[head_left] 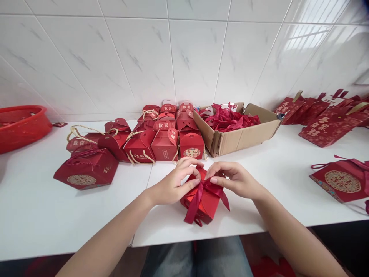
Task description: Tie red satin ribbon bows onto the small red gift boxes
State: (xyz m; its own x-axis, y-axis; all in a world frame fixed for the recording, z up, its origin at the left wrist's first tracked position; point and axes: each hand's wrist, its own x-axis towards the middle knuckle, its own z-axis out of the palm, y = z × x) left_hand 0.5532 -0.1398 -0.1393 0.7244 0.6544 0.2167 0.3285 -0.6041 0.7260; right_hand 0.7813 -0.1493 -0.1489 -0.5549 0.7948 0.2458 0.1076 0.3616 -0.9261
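A small red gift box (208,204) stands on the white table in front of me, close to the near edge. Across its top runs a dark red satin ribbon (197,204), tied in a bow whose tails hang down the sides. My left hand (180,181) pinches the ribbon at the bow's left side, thumb against fingers. From the right, my right hand (232,177) pinches the ribbon near the knot, its fingers bent. Both hands rest close over the box top and hide part of it.
Several red gift boxes (164,144) with rope handles stand behind. A cardboard box (245,134) holds loose red ribbons (230,118). At left are a red basin (23,130) and another gift box (89,169). Red bags (328,129) and a ribboned box (341,181) are at right.
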